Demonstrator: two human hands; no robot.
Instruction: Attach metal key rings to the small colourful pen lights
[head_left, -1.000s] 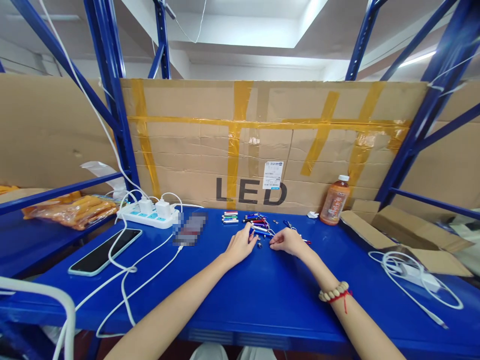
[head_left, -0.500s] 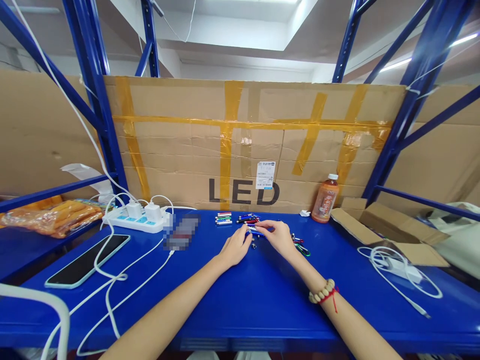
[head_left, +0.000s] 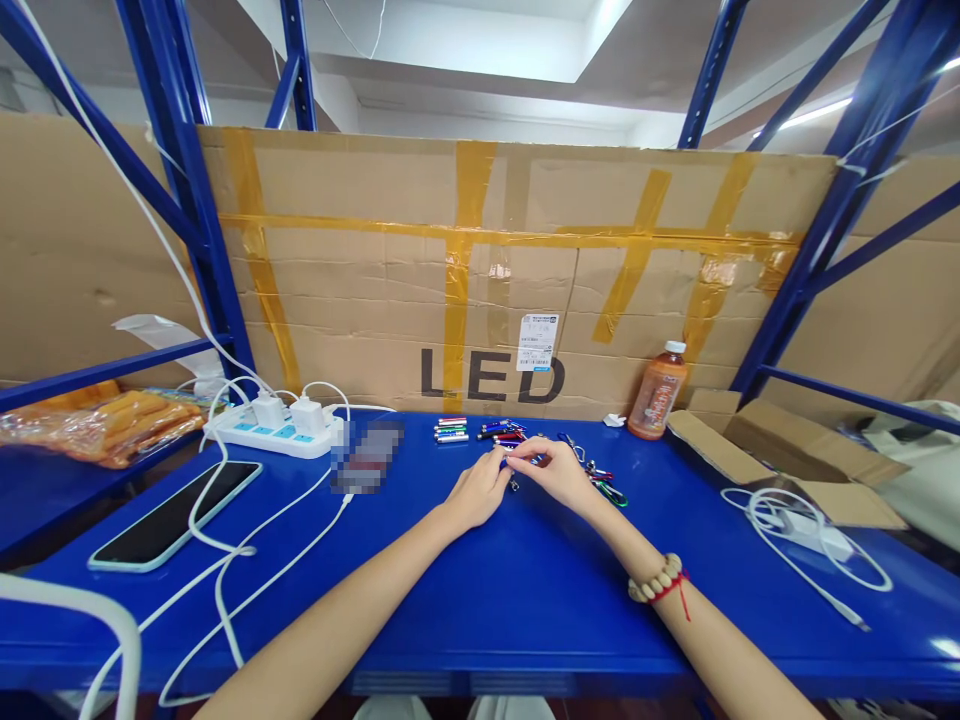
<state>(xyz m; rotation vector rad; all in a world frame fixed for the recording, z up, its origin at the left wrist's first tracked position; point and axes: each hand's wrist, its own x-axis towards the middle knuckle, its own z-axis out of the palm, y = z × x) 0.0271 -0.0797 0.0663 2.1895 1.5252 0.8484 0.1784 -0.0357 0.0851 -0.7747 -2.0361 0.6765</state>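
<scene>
My left hand [head_left: 478, 490] and my right hand [head_left: 556, 473] meet at the fingertips over the blue table [head_left: 495, 590]. Both are closed in a pinch around something small, mostly hidden by the fingers. A small metal piece [head_left: 514, 485] shows just below them. Behind the left hand lies a neat row of short coloured tubes [head_left: 451, 431], with a looser heap of blue and red tubes [head_left: 495, 430] beside it. Right of my right hand are several small coloured pieces with clips, among them a green carabiner clip [head_left: 613, 494].
At left are a white power strip [head_left: 247, 437], a phone [head_left: 176, 515] and trailing white cables. An orange drink bottle [head_left: 657, 392], an open cardboard box [head_left: 795, 470] and a coiled white cable with adapter [head_left: 810, 535] stand right. A big cardboard sheet [head_left: 360, 290] backs the table.
My fingertips have come together, and the blue tube seen between them before is now mostly covered. The whole view has shifted slightly.
</scene>
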